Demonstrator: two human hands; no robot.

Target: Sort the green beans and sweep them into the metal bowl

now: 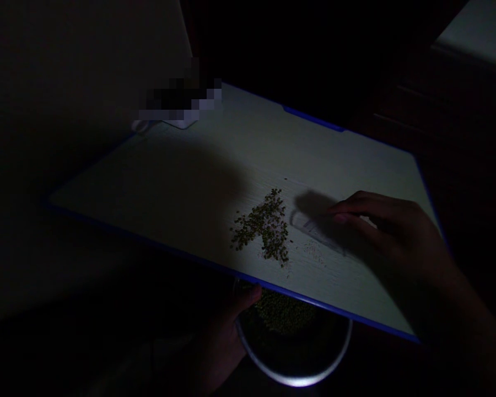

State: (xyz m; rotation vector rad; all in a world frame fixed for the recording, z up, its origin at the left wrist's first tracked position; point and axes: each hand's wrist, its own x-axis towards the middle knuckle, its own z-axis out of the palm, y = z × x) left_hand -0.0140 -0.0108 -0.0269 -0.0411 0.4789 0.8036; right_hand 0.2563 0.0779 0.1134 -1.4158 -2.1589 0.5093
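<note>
Small green beans (pixel 267 223), like mung beans, lie in a loose pile on a pale board (pixel 355 165) with a blue rim. My right hand (pixel 392 226) is just right of the pile, thumb and fingers pinching a clear, see-through piece (pixel 303 221) that rests on or close to the board; its exact kind is hard to make out. Below the board's near edge, my left hand (pixel 227 336) grips the left side of a round bowl (pixel 300 380) with a shiny rim. More green beans (pixel 287 311) lie inside the bowl, partly hidden by the board.
At the board's far left corner is a pale object (pixel 186 118), mostly blurred out, with a loop (pixel 141 125) beside it. A blue handle-like strip (pixel 314 118) runs along the far edge. Pale crumbs (pixel 314 252) lie near the beans. The surroundings are very dark.
</note>
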